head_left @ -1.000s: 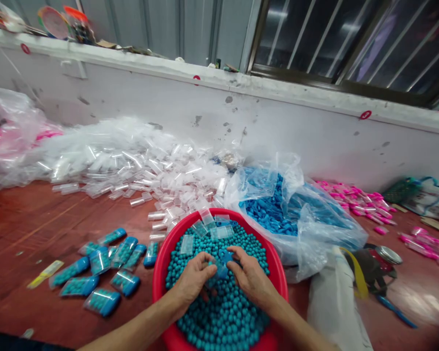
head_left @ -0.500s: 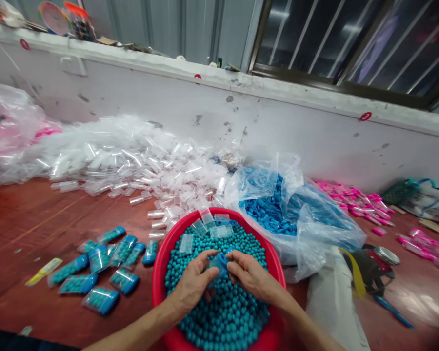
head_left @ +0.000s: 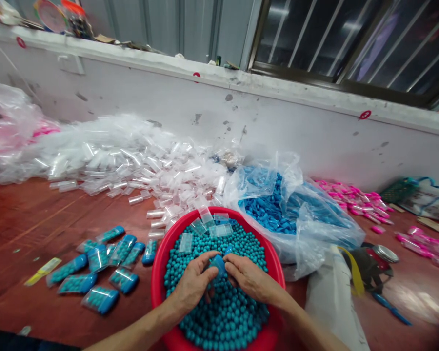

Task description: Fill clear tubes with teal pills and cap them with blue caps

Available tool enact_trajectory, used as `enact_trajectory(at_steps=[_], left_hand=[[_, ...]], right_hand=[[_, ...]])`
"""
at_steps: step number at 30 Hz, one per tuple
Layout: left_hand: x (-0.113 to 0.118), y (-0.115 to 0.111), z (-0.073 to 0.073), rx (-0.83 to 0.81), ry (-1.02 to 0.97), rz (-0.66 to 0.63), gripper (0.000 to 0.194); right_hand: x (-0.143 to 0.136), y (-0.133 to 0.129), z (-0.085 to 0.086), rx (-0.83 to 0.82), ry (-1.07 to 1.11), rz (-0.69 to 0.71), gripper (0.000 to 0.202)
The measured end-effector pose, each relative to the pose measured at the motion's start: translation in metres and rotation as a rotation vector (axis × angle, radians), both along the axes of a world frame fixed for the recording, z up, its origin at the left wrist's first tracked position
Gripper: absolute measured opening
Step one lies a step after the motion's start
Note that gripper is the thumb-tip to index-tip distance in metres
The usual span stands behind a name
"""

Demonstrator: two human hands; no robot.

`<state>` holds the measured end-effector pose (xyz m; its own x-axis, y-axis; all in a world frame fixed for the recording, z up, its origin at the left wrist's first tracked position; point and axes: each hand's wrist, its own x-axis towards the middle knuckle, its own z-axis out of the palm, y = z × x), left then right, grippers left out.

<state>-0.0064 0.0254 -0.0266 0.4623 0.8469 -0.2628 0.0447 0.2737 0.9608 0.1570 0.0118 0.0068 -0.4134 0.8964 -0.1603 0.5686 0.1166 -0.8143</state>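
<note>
A red basin (head_left: 156,273) holds many teal beads (head_left: 227,317), with several clear cases (head_left: 186,243) lying on them near its far rim. Over the beads, my left hand (head_left: 195,280) is closed on a small clear case with a blue cap (head_left: 218,264). My right hand (head_left: 245,273) is closed with its fingertips at the right side of that cap; whether it grips anything else is hidden. To the left of the basin lie several bead-filled cases with blue caps (head_left: 100,298).
Behind the basin is a heap of clear cases (head_left: 131,156). At its right sits a plastic bag of blue caps (head_left: 270,209). Pink pieces (head_left: 351,200) lie farther right, near a blue pen (head_left: 391,308). A yellow knife (head_left: 43,271) is at the left.
The blue cap and case have tilted and shifted slightly left and down. My right hand has moved a little left, its fingers drawn closer together.
</note>
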Motion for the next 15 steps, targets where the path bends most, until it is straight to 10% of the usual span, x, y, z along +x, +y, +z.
enact_trajectory(at_steps=[8,15], left_hand=[[-0.0036,-0.0025,0.008,0.097,0.096,0.021,0.028],[-0.0078,-0.0012,0.0077,0.021,0.094,-0.005,0.028]], right_hand=[[-0.0048,-0.0008,-0.0059,-0.12,0.196,-0.019,0.017],[-0.001,0.0016,-0.0077,-0.333,0.604,-0.327,0.037]])
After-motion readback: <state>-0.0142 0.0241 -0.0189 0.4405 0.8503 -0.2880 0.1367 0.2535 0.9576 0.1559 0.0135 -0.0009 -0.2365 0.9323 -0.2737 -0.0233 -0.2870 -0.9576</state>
